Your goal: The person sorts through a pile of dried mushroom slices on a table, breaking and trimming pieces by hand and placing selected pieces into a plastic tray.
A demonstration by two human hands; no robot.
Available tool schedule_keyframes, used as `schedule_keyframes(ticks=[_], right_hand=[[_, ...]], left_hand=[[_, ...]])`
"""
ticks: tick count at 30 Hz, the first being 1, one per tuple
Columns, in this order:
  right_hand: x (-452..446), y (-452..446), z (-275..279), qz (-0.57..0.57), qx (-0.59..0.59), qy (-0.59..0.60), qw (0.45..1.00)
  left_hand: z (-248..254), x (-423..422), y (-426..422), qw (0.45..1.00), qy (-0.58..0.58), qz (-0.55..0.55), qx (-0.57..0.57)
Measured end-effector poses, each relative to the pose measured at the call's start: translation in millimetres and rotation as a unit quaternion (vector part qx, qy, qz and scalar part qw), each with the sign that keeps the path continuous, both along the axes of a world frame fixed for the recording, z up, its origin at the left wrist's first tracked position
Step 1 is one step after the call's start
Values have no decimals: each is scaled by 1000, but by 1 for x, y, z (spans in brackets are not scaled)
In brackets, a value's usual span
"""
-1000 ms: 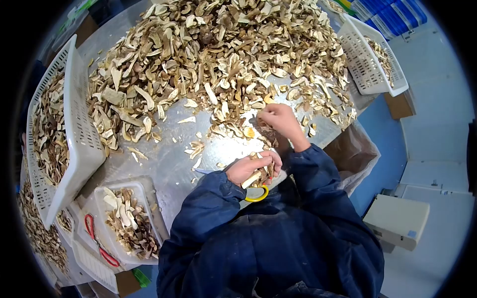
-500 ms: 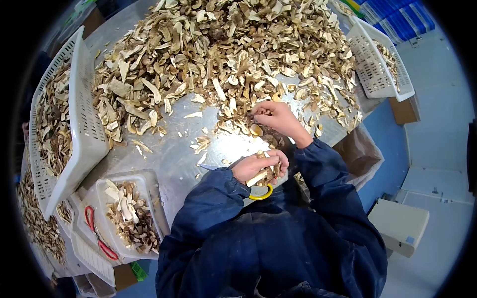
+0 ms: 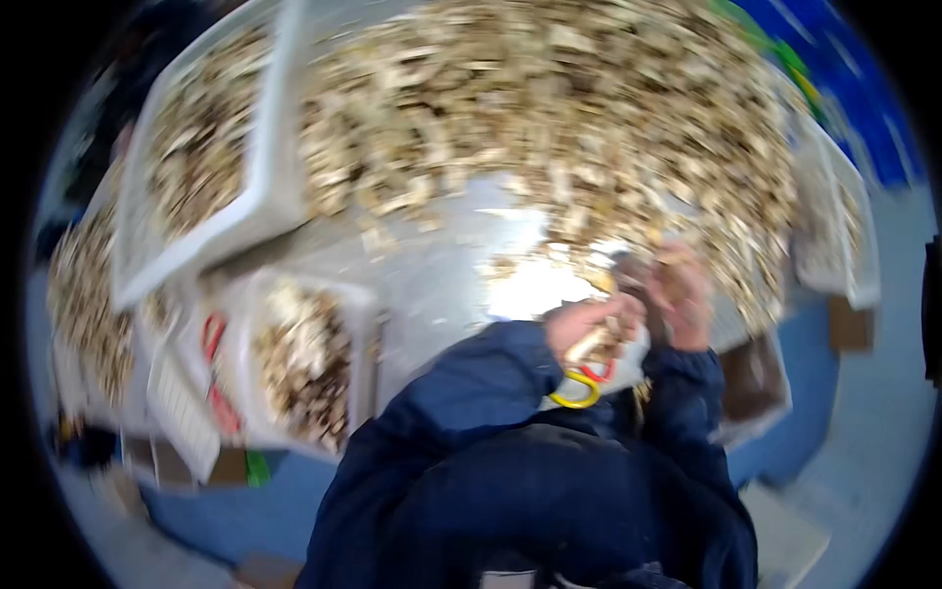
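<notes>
Motion blurs the whole view. My left hand is closed around several dried mushroom slices, low over the near edge of the metal table. Just below it show the yellow and red handles of scissors; their blades cannot be made out. Close on its right is my right hand, its fingers smeared, so what it holds, if anything, is unclear. Beyond both hands spreads a large heap of dried mushroom slices.
A white basket of slices stands at left, another basket at right. A white tub of slices and red-handled scissors lie at lower left. A lined bin is below the table's right edge.
The view has swung left, shifting everything rightward in the picture. My right hand has come back from the heap, closer to my left hand. Red handles now show beside the yellow one.
</notes>
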State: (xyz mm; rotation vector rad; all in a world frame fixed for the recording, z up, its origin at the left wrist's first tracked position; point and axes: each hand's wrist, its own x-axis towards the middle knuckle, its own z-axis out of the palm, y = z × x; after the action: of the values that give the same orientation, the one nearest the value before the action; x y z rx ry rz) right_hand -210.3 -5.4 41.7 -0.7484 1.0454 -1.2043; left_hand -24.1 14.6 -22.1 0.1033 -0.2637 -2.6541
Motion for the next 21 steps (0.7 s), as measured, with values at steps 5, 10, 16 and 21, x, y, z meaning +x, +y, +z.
schedule_keyframes(ticks=[5,10,16,21], right_hand=[[-7,-14,-7,46,-51,-283,957],[61,-45,8,108,202,-318,920],[235,-52,14,370,305,-320,817],[350,-25,29,422,139,-186,876]], left_hand=[[15,6,-6,991,17,101,83],[51,56,8,971,52,202,116],[117,233,76,710,-426,542,-145],[101,336,123,460,-570,671,-112]])
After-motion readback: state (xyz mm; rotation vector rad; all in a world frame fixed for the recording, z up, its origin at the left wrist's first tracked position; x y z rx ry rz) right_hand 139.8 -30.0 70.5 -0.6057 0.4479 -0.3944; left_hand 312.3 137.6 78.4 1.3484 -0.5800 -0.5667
